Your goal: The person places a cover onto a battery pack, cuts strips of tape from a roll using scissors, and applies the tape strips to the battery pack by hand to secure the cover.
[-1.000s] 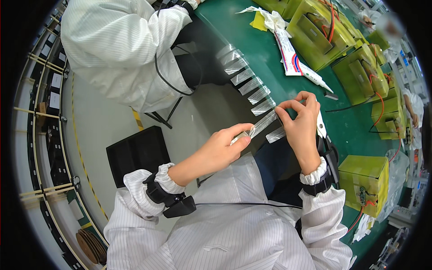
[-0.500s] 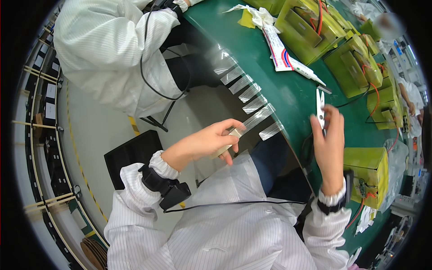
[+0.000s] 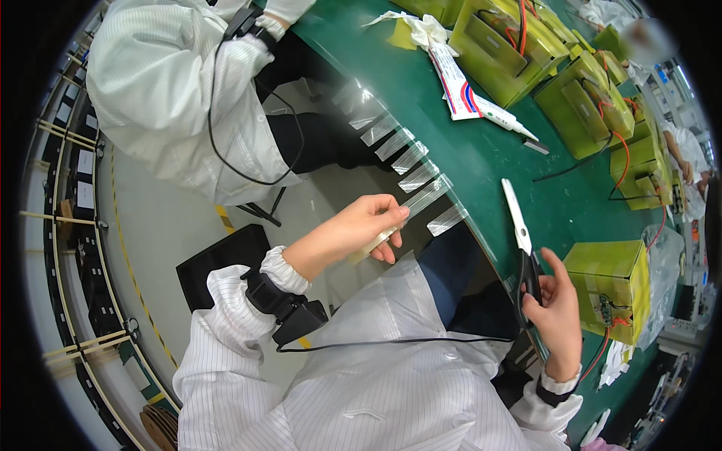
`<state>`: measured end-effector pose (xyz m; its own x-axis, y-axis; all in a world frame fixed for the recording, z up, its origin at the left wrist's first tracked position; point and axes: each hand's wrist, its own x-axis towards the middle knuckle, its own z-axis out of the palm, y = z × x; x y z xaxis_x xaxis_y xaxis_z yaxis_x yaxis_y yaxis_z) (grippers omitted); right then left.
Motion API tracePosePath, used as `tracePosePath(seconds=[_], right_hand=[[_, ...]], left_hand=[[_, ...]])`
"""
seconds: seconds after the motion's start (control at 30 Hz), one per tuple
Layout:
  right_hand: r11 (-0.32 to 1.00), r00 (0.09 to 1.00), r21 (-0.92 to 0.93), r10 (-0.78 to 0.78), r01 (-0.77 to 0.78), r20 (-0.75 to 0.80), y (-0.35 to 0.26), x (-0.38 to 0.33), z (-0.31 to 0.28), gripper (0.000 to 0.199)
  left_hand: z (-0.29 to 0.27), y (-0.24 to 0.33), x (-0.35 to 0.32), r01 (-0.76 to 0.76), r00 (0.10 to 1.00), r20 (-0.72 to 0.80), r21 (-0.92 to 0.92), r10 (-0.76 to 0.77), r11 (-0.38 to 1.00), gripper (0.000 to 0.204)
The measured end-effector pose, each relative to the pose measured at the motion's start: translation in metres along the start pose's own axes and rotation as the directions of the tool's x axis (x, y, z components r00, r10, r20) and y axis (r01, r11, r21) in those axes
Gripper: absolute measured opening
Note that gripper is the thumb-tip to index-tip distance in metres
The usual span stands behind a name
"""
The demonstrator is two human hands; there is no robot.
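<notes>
Grasping a pale tape roll [image 3: 370, 249], the left hand's grip [image 3: 380, 222] pinches a clear strip [image 3: 429, 198] stretching toward 2 o'clock to the green tabletop's [image 3: 481, 161] edge, while the right hand's grip [image 3: 556, 304], at 4 o'clock from it, curls around the handles of the scissors [image 3: 523, 234], whose blades point nearly to 12 o'clock. Out from the left hand's grip, short strips [image 3: 410, 158] hang along that edge from 12 to 3 o'clock, a white tube [image 3: 460, 89] lies at 1 o'clock, and yellow-green boxes [image 3: 602, 274] stand from 1 to 3 o'clock.
</notes>
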<state>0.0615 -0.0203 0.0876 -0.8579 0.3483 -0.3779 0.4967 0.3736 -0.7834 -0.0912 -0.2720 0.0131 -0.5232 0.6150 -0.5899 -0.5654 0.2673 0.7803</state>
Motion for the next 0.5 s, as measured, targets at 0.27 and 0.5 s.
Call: tracePosePath(seconds=[0.27,0.5], right_hand=[[0.876,0.71,0.402,-0.103,-0.268,0.697,-0.002,-0.006,-0.004,0.08],[0.941,0.605,0.155,0.062,-0.299,0.794,-0.025,0.016,0.014,0.079]], left_hand=[[0.001,-0.008,0.0,-0.083,0.996,-0.02,0.01,0.083,0.996,0.029],[0.002,-0.003,-0.006,-0.091,0.996,-0.011,-0.007,0.091,0.996,0.026]])
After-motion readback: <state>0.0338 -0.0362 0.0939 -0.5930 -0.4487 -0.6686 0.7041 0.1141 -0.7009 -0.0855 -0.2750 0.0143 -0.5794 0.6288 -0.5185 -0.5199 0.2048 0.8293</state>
